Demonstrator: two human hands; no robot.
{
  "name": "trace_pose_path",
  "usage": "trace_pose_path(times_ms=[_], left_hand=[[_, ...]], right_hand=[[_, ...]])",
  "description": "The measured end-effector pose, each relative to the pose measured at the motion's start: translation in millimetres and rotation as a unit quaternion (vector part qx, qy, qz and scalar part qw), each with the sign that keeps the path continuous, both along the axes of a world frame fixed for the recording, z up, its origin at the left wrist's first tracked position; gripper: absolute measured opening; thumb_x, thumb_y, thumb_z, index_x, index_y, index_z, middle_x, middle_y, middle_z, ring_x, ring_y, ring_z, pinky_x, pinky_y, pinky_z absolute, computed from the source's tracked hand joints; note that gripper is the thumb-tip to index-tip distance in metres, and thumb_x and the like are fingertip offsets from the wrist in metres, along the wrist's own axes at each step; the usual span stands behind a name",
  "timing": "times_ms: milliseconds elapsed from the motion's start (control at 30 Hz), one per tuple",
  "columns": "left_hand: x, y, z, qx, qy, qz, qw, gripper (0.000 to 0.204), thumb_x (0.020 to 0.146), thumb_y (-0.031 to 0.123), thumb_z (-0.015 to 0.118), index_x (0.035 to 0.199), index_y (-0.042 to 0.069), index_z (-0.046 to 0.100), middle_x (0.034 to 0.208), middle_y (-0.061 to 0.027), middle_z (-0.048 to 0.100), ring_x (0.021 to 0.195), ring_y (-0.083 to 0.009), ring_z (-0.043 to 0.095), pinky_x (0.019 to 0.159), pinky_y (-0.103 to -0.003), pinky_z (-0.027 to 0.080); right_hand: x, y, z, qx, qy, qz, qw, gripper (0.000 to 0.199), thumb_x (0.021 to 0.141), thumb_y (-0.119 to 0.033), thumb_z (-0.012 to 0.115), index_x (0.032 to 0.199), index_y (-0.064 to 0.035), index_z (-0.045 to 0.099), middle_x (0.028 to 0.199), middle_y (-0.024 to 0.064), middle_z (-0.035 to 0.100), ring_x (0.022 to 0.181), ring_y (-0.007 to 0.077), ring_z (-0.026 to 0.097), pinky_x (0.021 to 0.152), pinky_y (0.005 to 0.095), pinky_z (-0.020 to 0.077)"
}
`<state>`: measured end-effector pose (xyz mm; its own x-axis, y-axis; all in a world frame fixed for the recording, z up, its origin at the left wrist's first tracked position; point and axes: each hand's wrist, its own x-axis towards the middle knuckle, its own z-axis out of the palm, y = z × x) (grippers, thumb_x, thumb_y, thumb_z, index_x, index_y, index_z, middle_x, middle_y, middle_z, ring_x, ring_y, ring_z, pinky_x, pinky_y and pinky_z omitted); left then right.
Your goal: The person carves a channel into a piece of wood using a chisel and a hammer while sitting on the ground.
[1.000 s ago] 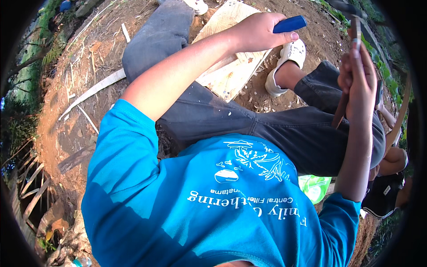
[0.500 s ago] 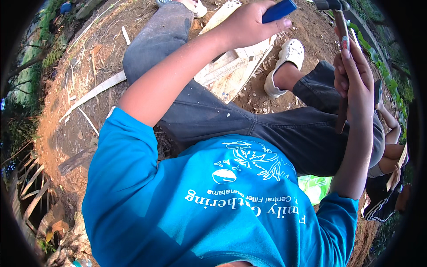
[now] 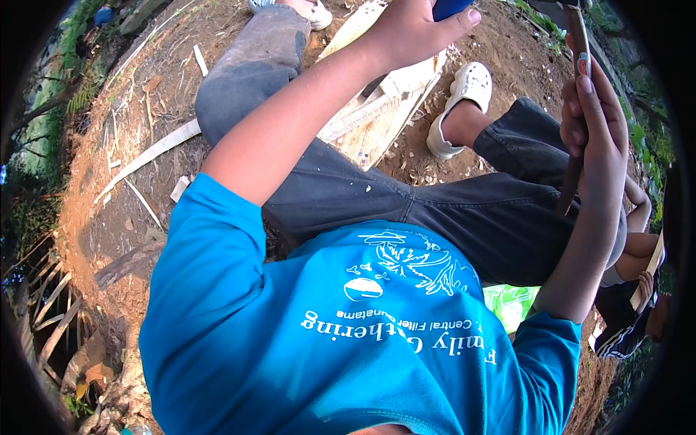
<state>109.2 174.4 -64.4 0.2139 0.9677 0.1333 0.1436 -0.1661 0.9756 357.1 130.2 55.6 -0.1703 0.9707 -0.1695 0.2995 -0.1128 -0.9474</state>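
Evidently, the blue-handled tool (image 3: pixel 449 9) is above the pale board (image 3: pixel 355 130), its handle enclosed by the left hand (image 3: pixel 415 35). That hand's thumb points outward; its other fingers are mostly hidden. A dark flat piece (image 3: pixel 373 87) beneath the forearm may be the tool's blade; whether it meets the wood, I cannot tell.

Off to the side, the right hand (image 3: pixel 600 129) is wrapped around the hammer (image 3: pixel 579 40), 1 finger laid along the handle, presumably to steady the head at the upper rim.

The board lies on the soil (image 3: pixel 417 156) between the left knee (image 3: pixel 254 87) and a pale clog (image 3: pixel 467 87), likely for easy reach while seated. Farther out, a green-and-white plastic item (image 3: pixel 511 304) may be a bag; no contents show. At far right, 1 co-worker's hand (image 3: pixel 644 285) touches a pale strip (image 3: pixel 655 257).
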Motion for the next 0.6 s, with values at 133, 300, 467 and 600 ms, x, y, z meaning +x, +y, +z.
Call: trace_pose_path(times_ms=[133, 300, 467, 600], left_hand=[[6, 5, -5, 0.015, -0.032, -0.002, 0.999, 0.035, 0.098, 0.035, 0.066, 0.103, 0.0, 0.062, 0.084, -0.0061, 0.063, 0.079, -0.0156, 0.059, 0.074, -0.034, 0.049], [12, 3, -6, 0.022, -0.025, -0.003, 0.999, 0.032, 0.097, 0.031, 0.066, 0.101, 0.0, 0.063, 0.08, -0.0077, 0.062, 0.075, -0.0169, 0.058, 0.071, -0.035, 0.049], [14, 1, -4, 0.038, 0.005, 0.002, 0.999, 0.027, 0.094, 0.026, 0.067, 0.099, 0.0, 0.063, 0.077, -0.0117, 0.062, 0.071, -0.0211, 0.06, 0.067, -0.037, 0.048], [14, 1, -7, 0.039, 0.005, 0.016, 0.999, 0.025, 0.092, 0.023, 0.067, 0.099, -0.001, 0.064, 0.077, -0.0149, 0.064, 0.073, -0.0247, 0.064, 0.068, -0.039, 0.05]], right_hand=[[5, 1, 1, 0.002, -0.001, 0.008, 1.0, 0.05, 0.106, -0.023, 0.054, 0.151, -0.0014, 0.045, 0.083, -0.0031, 0.047, 0.057, -0.001, 0.038, 0.047, 0.0145, 0.0311], [2, 6, 8, 0.045, 0.06, -0.003, 0.997, 0.05, 0.109, -0.021, 0.048, 0.153, -0.0006, 0.038, 0.08, -0.0031, 0.044, 0.053, -0.0006, 0.036, 0.045, 0.0158, 0.0292], [-4, -8, -28, -0.041, -0.119, 0.109, 0.986, 0.043, 0.107, -0.023, 0.054, 0.143, -0.0012, 0.053, 0.082, -0.0036, 0.052, 0.058, -0.0013, 0.039, 0.048, 0.0157, 0.0302], [1, 2, -7, 0.052, 0.035, 0.017, 0.998, 0.046, 0.109, -0.019, 0.05, 0.152, -0.0036, 0.043, 0.084, -0.0029, 0.048, 0.056, -0.0007, 0.038, 0.047, 0.0153, 0.0299]])
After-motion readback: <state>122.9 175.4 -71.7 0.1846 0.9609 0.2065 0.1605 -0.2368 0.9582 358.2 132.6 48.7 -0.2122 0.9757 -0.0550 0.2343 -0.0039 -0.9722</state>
